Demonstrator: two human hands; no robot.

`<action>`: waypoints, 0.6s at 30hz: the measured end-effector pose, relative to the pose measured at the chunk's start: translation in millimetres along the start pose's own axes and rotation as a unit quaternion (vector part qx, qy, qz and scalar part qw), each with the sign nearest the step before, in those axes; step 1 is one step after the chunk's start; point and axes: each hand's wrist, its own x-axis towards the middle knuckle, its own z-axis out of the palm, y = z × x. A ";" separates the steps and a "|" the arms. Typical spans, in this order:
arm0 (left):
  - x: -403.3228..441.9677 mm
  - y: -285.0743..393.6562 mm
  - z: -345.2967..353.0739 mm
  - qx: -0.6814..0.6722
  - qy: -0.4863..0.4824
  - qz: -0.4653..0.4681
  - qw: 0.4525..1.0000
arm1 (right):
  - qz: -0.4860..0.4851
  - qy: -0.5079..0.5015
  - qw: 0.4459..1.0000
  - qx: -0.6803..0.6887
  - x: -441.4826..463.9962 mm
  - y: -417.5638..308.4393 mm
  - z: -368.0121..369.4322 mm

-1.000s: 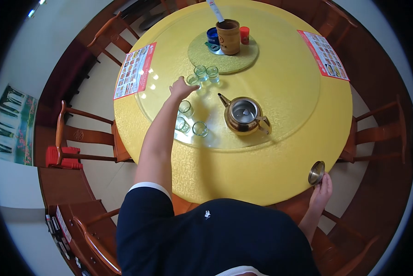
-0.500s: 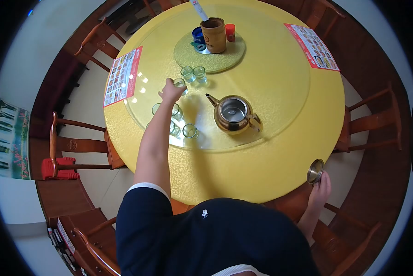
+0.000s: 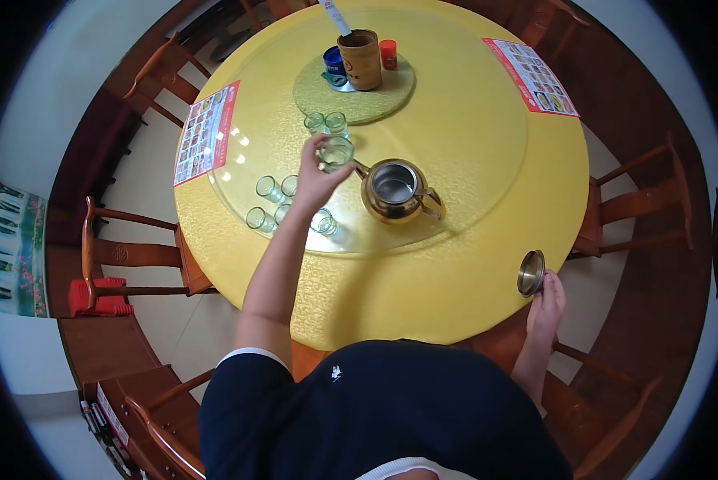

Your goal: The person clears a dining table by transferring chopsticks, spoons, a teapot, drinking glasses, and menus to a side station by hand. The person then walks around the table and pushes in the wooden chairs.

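My left hand is closed around a small clear glass, lifted above the glass turntable near the teapot's spout. The brass-coloured teapot stands without its lid, and its inside shows. In my right hand, at the table's near right edge, is a round metal lid, its hollow side turned toward the table. Two glasses stand together just beyond my left hand. Several more glasses are grouped to the left of my forearm, which partly hides some of them.
On the small raised disc stand a brown pot, a blue tin and a red container. Picture menus lie at the table's left and right edges. Wooden chairs surround the yellow table.
My left hand has lifted the glass and carried it right, toward the teapot's spout. My right hand has moved slightly up with the lid. The whole view has shifted a little.
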 end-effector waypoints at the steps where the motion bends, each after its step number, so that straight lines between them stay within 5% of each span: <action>1: -4.1 -0.5 6.8 -0.033 -0.021 -0.023 0.999 | 0.001 -0.014 1.000 0.001 0.4 0.6 -2.6; 3: -13.4 7.1 17.6 -0.064 -0.056 -0.079 0.993 | 0.000 0.002 1.000 -0.001 -0.4 -1.1 -2.6; 9: -18.1 -4.9 34.7 0.115 -0.059 0.036 0.991 | -0.001 0.022 1.000 0.000 -2.2 0.0 -11.9; 18: -19.0 10.6 42.3 0.209 -0.103 0.072 0.970 | -0.003 0.024 1.000 0.002 -3.5 -0.1 -15.7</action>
